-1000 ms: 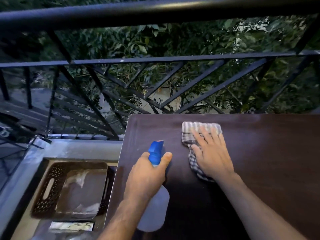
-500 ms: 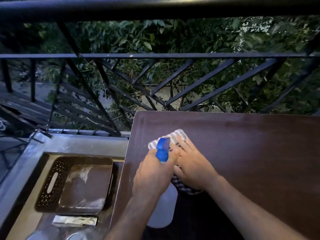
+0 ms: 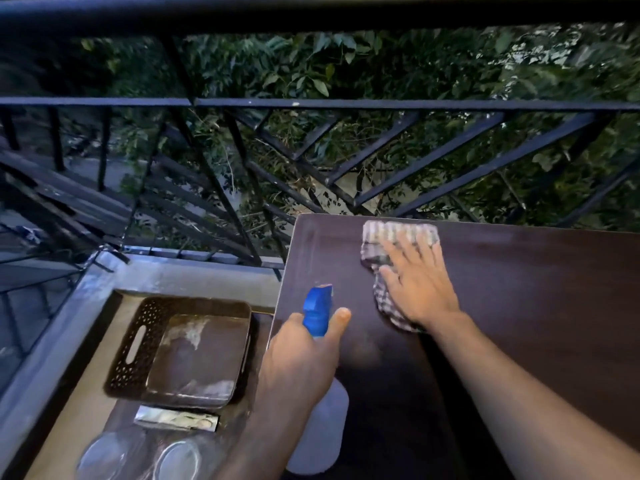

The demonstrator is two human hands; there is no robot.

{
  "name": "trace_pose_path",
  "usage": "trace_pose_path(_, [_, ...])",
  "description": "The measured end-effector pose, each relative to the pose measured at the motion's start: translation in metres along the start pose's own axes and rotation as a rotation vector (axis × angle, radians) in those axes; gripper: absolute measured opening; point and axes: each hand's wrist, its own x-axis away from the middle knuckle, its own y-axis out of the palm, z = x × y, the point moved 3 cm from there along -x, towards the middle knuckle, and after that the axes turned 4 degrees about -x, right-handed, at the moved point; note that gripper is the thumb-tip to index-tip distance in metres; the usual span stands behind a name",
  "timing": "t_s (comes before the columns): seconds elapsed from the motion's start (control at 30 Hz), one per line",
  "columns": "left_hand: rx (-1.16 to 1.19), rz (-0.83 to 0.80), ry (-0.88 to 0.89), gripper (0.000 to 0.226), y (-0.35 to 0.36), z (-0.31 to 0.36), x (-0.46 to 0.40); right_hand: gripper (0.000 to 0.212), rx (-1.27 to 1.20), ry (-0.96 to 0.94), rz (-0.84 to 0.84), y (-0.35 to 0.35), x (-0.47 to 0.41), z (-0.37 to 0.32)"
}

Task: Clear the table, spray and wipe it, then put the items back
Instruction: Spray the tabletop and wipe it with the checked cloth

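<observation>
Right hand (image 3: 420, 284) flat, fingers spread, pressing cloth (image 3: 394, 258) on table (image 3: 536, 306), near far left corner. Left hand (image 3: 299, 358) curled round neck of bottle (image 3: 318, 434), thumb by blue top (image 3: 318, 310); bottle held over table's left edge. Table dark brown, beside black railing (image 3: 346, 103). Left of table, lower down: brown basket (image 3: 138, 344) with tray (image 3: 197, 362) inside, small packet (image 3: 176, 419), two clear glass things (image 3: 145, 455), blurry.
</observation>
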Motion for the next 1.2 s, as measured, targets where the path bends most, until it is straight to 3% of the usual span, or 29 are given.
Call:
trace_pose_path(0.17, [0.009, 0.017, -0.027, 0.076, -0.025, -0.032, 0.005, 0.068, 0.039, -0.477, -0.053, 0.017, 0.063, -0.065])
trace_pose_path(0.27, [0.025, 0.031, -0.031, 0.073, -0.032, -0.042, 0.008, 0.064, 0.029, -0.604, -0.126, 0.025, 0.059, -0.081])
trace_pose_path(0.33, [0.012, 0.045, -0.029, 0.074, -0.034, -0.046, 0.01, 0.061, 0.013, -0.586, -0.074, 0.023, 0.033, -0.088])
trace_pose_path(0.5, [0.018, 0.075, -0.048, 0.072, -0.03, -0.044, 0.016, 0.059, 0.037, -0.285, -0.055, 0.021, -0.06, -0.104])
trace_pose_path(0.6, [0.017, 0.083, -0.06, 0.072, -0.03, -0.043, 0.016, 0.062, 0.052, -0.199, -0.044, 0.025, -0.076, -0.117])
trace_pose_path(0.67, [0.008, 0.084, -0.055, 0.076, -0.031, -0.042, 0.017, 0.061, 0.086, -0.249, -0.03, 0.025, -0.062, -0.124])
trace_pose_path(0.9, [0.018, 0.119, -0.065, 0.07, -0.033, -0.044, 0.026, 0.061, 0.039, -0.744, -0.133, 0.037, 0.062, -0.123])
trace_pose_path(1.07, [0.027, 0.136, -0.077, 0.067, -0.032, -0.04, 0.027, 0.059, 0.089, -0.759, -0.121, 0.035, 0.036, -0.108])
trace_pose_path(1.2, [0.044, 0.126, -0.129, 0.063, -0.031, -0.042, 0.025, 0.059, 0.079, -0.439, -0.055, 0.024, -0.04, -0.097])
